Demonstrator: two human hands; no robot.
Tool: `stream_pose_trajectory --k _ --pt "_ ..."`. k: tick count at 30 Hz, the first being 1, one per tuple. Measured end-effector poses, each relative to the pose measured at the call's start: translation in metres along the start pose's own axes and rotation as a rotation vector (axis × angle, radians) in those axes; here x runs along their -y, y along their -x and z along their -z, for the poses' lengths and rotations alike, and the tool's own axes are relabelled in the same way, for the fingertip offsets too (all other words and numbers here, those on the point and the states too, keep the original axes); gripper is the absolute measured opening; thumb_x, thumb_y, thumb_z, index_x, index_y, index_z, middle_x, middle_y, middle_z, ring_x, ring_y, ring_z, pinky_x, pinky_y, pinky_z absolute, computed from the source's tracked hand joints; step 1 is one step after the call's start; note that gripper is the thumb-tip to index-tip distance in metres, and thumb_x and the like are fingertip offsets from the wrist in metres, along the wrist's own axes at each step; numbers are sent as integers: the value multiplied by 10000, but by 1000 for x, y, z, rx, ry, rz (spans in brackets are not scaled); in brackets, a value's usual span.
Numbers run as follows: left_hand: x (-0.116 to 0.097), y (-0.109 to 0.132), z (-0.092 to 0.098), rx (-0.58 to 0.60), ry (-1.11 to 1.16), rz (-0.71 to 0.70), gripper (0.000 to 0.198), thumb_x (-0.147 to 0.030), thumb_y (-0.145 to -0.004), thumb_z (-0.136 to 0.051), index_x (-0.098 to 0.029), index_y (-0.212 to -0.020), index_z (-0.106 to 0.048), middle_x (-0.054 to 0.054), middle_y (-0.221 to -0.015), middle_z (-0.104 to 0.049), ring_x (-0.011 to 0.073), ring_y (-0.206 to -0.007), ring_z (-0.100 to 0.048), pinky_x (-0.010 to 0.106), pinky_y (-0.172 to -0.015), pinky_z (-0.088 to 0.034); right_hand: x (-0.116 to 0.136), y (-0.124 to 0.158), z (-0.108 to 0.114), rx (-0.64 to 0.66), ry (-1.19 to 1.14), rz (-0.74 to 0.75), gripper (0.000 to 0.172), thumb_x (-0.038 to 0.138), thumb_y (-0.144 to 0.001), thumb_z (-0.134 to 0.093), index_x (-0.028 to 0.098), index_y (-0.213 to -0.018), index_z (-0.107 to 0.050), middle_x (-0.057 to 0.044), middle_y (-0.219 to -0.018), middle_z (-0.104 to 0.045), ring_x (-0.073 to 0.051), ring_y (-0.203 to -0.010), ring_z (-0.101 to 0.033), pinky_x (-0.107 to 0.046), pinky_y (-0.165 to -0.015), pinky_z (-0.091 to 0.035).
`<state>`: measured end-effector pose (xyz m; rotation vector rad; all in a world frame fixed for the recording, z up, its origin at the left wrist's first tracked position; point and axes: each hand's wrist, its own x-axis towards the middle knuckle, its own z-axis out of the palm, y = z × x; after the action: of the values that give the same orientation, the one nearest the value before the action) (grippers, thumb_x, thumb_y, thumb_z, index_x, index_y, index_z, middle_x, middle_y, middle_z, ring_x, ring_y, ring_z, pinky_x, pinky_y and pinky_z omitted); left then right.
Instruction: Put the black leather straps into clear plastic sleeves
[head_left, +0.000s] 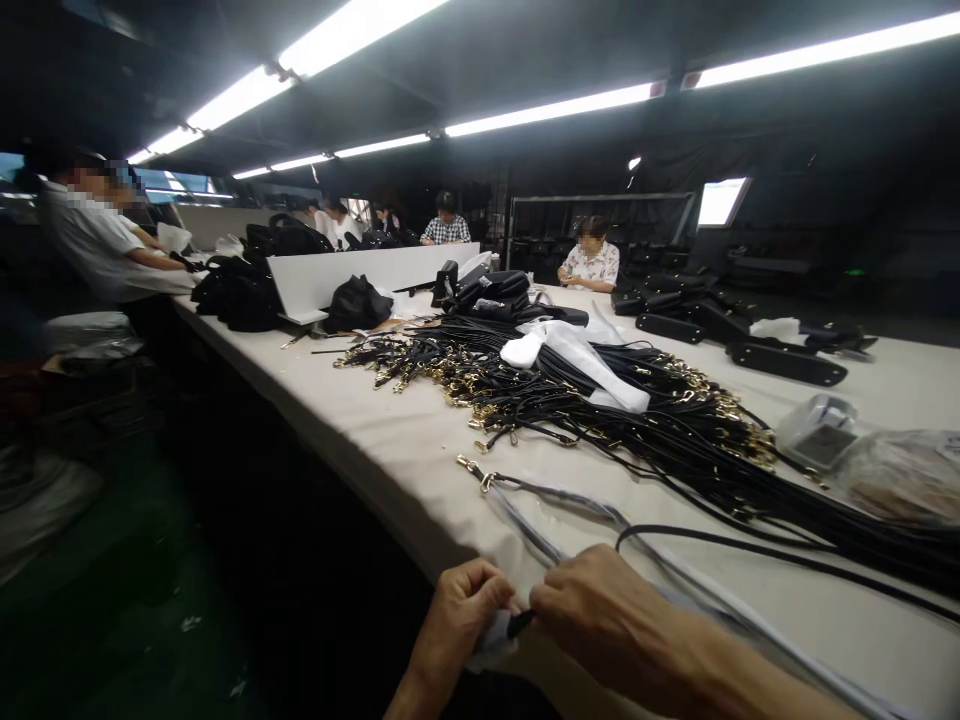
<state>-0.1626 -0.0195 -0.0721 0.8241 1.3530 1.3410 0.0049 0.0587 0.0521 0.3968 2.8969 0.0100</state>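
Observation:
At the table's near edge, my left hand (459, 622) is closed in a pinch on a whitish, see-through wrapping (493, 645) that hangs below its fingers. My right hand (600, 605) is closed just beside it, around a black strap (520, 622) whose dark end shows between the hands. The strap's run under my fingers is hidden. Just beyond lies a black strap in clear plastic sleeving (559, 492), with gold snap hooks (486, 480) at its end. Farther back is a big heap of black straps (600, 400) with gold hooks, topped by white wrapping (577, 360).
The long pale table (390, 420) drops off on its left side. A clear plastic box (819, 430) and a plastic bag (907, 475) stand at right. Black bag parts (787, 362), a white divider board (360, 278) and several co-workers (592, 262) are farther off.

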Motion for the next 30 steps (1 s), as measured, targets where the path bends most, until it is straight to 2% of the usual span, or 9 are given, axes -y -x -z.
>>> stream_pose_trajectory --k 4,7,10,15,19,22,25,27,30 --pt "-3 8 -4 93 92 14 554 -689 -809 -622 -136 -784 -640 57 -612 -690 156 -511 -610 236 -495 -443 -6 3 -14 -153 57 -29 158 105 -911 -538 164 -778 -600 -23 -710 -678 -157 -563 -593 -313 -518 -172" --pt "-13 17 -2 236 90 -84 425 -522 -863 -670 -133 -1032 -688 117 -941 -766 236 -847 -713 284 -720 -539 -11 4 -19 -178 58 -99 154 74 -887 -532 163 -787 -610 -37 -725 -687 -169 -581 -607 -315 -533 -180" --pt "-17 19 2 203 -109 -231 286 -293 -840 -716 -184 -1103 -695 87 -1073 -764 262 -1016 -705 285 -857 -541 -8 2 -17 -115 -62 -191 167 123 -893 -528 163 -788 -652 -55 -730 -709 -169 -579 -613 -301 -521 -171" --pt "-8 17 2 92 -472 -603 292 -154 -864 -674 -265 -1134 -681 18 -1025 -781 191 -924 -739 210 -841 -550 -10 -5 -18 16 -794 -374 192 292 -859 -576 172 -835 -724 -21 -643 -672 -104 -512 -531 -201 -470 -247" --pt "-8 18 7 7 -555 -788 377 -99 -865 -655 -303 -1182 -661 -7 -976 -784 157 -862 -742 182 -817 -552 -34 3 -21 238 -1326 -299 312 427 -870 -594 139 -943 -691 -10 -694 -668 -67 -471 -494 -152 -446 -357" --pt "-15 16 9 -64 -480 -640 418 -64 -763 -692 -264 -1130 -687 24 -1096 -753 163 -838 -722 204 -791 -557 -49 18 -19 199 -1375 -254 259 366 -830 -645 119 -893 -688 -24 -711 -680 -70 -530 -531 -148 -504 -400" --pt "-22 11 6 -15 -418 -350 166 -88 -682 -712 -188 -813 -729 27 -936 -753 170 -773 -674 215 -717 -526 -48 28 -16 138 -1330 -262 183 271 -822 -597 136 -893 -698 -14 -690 -669 -87 -550 -535 -165 -515 -396" --pt "-22 8 1 91 -315 -135 13 -160 -688 -717 -161 -684 -704 3 -691 -698 151 -651 -619 208 -600 -473 -41 29 -15 23 -1109 -257 187 276 -861 -555 157 -876 -700 -17 -699 -667 -105 -588 -546 -188 -546 -387" --pt "-16 4 -7 229 -14 62 241 -342 -648 -791 -129 -690 -686 12 -573 -657 126 -495 -548 211 -482 -407 -26 25 -16 -172 -631 -196 222 313 -916 -535 177 -864 -702 -47 -768 -682 -150 -701 -583 -244 -643 -380"
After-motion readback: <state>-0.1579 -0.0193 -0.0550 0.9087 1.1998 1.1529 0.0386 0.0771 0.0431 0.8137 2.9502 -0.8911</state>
